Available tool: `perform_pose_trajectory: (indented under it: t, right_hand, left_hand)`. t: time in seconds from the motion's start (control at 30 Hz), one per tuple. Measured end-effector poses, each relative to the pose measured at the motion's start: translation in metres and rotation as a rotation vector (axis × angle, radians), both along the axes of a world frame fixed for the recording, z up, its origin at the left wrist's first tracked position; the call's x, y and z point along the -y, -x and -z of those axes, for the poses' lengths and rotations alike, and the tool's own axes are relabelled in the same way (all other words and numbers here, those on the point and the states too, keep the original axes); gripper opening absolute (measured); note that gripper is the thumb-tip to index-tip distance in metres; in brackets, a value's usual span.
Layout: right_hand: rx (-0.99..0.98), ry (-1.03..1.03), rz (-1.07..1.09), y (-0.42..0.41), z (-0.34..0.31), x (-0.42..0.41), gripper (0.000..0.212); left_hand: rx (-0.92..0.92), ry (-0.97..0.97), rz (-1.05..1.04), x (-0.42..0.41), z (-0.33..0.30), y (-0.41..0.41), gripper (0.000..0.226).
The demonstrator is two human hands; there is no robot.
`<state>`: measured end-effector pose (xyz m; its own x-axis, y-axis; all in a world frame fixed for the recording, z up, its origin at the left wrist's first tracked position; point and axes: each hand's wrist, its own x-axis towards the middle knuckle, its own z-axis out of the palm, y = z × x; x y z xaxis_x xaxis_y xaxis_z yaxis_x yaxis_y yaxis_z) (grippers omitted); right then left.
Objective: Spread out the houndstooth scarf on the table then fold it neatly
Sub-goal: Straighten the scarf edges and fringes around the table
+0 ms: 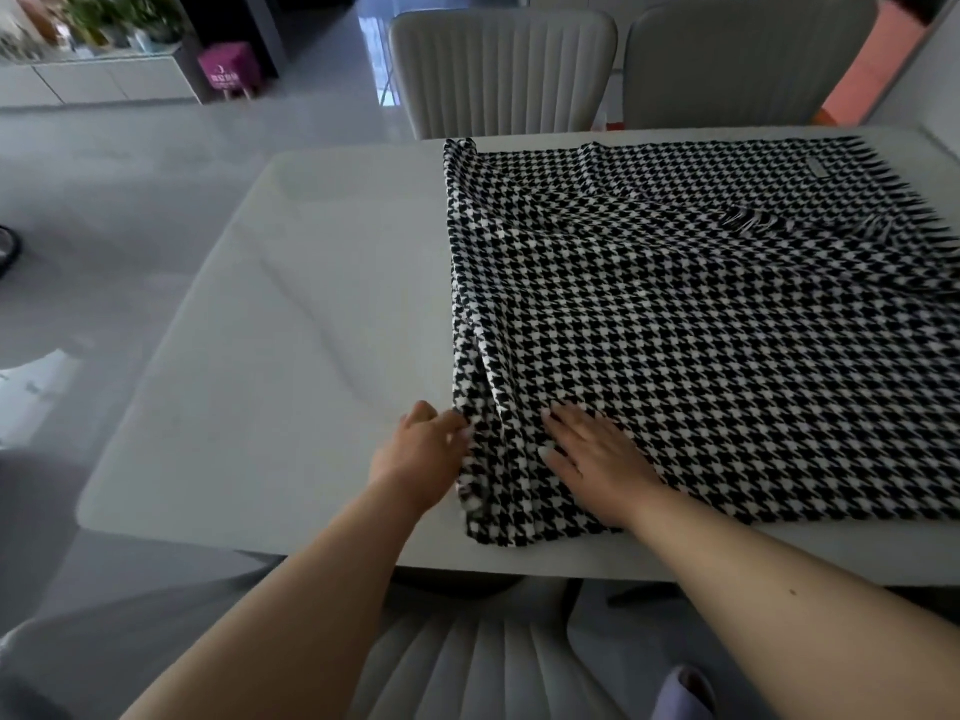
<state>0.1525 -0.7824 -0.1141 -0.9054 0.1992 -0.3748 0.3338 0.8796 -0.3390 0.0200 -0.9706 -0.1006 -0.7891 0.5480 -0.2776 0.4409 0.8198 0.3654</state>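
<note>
Nearest the camera, a pale ribbed chair back (483, 672) sits below two bare forearms that reach out over the white worktop (249, 356). On its right half lies the houndstooth scarf (701, 330), doubled over itself: a fringed end (748, 220) rests on top of the cloth near the far right, while the left side forms a long folded edge with a few ridges bunched along it. Both hands work at the near left corner. Left hand (423, 449) sits at the very edge, its fingers curled onto the cloth, pinching the fold, probably to hold that corner steady. Right hand (592, 454) lies flat on the scarf just beside it, fingers straight and spread, pressing down as if to smooth the ridges. Judging by the doubled layers, folding is under way and the edges need squaring. Two more chairs (498, 70) stand at the far side.
</note>
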Motion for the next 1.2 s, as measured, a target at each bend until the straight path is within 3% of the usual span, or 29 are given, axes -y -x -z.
perform_pose_trajectory:
  t: [0.1, 0.17, 0.23, 0.3, 0.37, 0.43, 0.5, 0.6, 0.67, 0.73, 0.8, 0.93, 1.1, 1.2]
  right_hand:
    - [-0.012, -0.097, -0.069, -0.007, 0.009, 0.001, 0.085]
    - [-0.026, -0.128, -0.074, -0.008, 0.011, 0.004, 0.094]
    - [-0.039, -0.152, -0.077, -0.008, 0.012, 0.006, 0.103]
    - [-0.052, -0.151, -0.076, -0.009, 0.016, 0.004, 0.1]
    - [-0.061, -0.147, -0.08, -0.009, 0.019, 0.001, 0.093]
    - [-0.072, -0.137, -0.077, -0.008, 0.022, -0.001, 0.088]
    - [-0.081, -0.127, -0.071, -0.008, 0.023, -0.001, 0.087]
    - [-0.093, -0.132, -0.062, -0.008, 0.023, 0.0, 0.086]
    - [-0.106, -0.13, -0.056, -0.008, 0.023, 0.0, 0.087]
    - [-0.111, -0.122, -0.047, -0.007, 0.023, -0.001, 0.092]
    - [-0.115, -0.104, -0.037, -0.007, 0.023, -0.002, 0.096]
    - [-0.12, -0.095, -0.035, -0.007, 0.024, -0.002, 0.097]
    - [-0.133, -0.088, -0.022, -0.007, 0.025, -0.003, 0.097]
    - [-0.127, -0.09, -0.021, -0.006, 0.024, -0.003, 0.097]
  left_hand:
    - [-0.024, 0.025, -0.223, 0.018, -0.003, 0.016, 0.043]
    - [-0.075, -0.123, -0.244, 0.02, -0.005, 0.015, 0.036]
    - [-0.045, -0.251, -0.067, 0.013, -0.009, 0.005, 0.031]
    - [-0.04, -0.158, 0.16, 0.002, -0.006, -0.01, 0.037]
    - [-0.065, -0.052, 0.206, -0.001, 0.002, -0.014, 0.04]
    - [-0.026, -0.046, 0.061, 0.005, 0.004, -0.007, 0.031]
    - [0.016, -0.058, -0.137, 0.017, 0.003, 0.006, 0.042]
    - [-0.081, -0.173, -0.255, 0.023, -0.007, 0.012, 0.047]
    - [-0.033, -0.281, -0.097, 0.012, -0.014, 0.001, 0.035]
    - [0.007, -0.198, 0.099, -0.003, -0.008, -0.012, 0.036]
    - [0.003, -0.101, 0.127, -0.007, -0.002, -0.013, 0.038]
    - [-0.022, -0.032, -0.008, 0.01, 0.001, 0.002, 0.038]
    - [0.036, -0.091, -0.179, 0.009, -0.003, 0.008, 0.03]
    - [0.206, -0.303, -0.348, 0.016, -0.002, 0.015, 0.024]
